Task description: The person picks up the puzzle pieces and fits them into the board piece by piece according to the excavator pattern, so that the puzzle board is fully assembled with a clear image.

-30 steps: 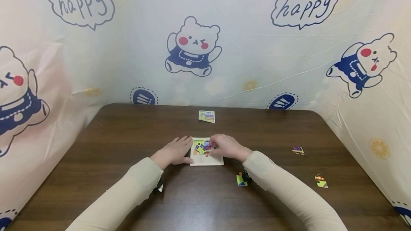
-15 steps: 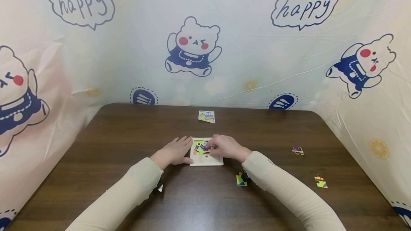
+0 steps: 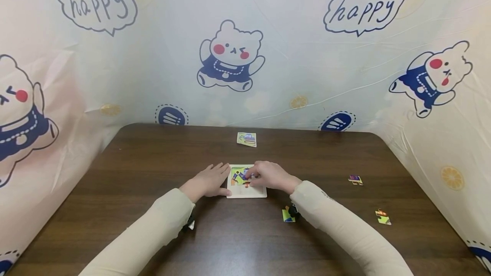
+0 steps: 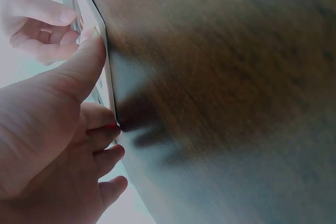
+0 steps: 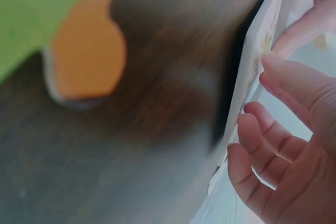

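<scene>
Tabletop (image 3: 230,242): wood-grained, smooth, glossy where light falls. Wall sheeting (image 3: 291,54): thin, creased, faint sheen. Sleeves (image 3: 142,225): soft-looking matt cloth. Puzzle tray (image 3: 247,194): smooth, matt; material not determinable by eye.

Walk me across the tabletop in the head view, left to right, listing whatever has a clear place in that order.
Bare left hand, white rectangular puzzle tray, lime-green-and-blue jigsaw piece, purple-and-white jigsaw piece, lime-green-and-orange jigsaw piece.
</scene>
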### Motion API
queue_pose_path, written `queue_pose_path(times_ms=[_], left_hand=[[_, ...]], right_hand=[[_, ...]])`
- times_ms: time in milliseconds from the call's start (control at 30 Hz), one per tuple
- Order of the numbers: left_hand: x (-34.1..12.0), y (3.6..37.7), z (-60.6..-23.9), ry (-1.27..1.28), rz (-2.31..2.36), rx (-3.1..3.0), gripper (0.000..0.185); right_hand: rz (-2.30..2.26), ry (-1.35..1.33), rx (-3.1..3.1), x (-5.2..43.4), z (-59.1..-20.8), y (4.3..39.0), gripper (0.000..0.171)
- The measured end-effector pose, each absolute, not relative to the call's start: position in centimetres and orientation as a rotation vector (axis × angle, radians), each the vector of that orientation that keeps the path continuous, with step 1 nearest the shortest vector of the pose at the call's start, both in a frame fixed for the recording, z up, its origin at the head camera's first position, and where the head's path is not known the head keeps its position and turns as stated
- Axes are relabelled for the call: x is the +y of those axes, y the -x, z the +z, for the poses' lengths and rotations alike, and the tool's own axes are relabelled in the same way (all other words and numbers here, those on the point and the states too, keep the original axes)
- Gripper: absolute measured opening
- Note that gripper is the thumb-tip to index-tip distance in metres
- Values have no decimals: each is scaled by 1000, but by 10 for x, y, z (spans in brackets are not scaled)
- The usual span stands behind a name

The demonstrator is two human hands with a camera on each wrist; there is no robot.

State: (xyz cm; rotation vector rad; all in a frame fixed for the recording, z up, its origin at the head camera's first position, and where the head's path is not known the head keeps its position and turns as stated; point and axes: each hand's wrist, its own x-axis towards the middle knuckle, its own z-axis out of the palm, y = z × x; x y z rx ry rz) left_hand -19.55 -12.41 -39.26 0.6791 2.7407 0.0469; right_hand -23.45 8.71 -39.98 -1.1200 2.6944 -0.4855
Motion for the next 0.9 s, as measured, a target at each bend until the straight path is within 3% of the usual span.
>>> queue_pose_path(times_ms=[400, 900], left_hand=[[-124, 195, -392, -680, 53, 2742, 79], [-124, 194, -393, -666, 64, 2744, 79]], right_hand=[[-759, 932, 2714, 129, -376, 231, 31], [-954, 885, 2859, 220, -369, 235, 31]])
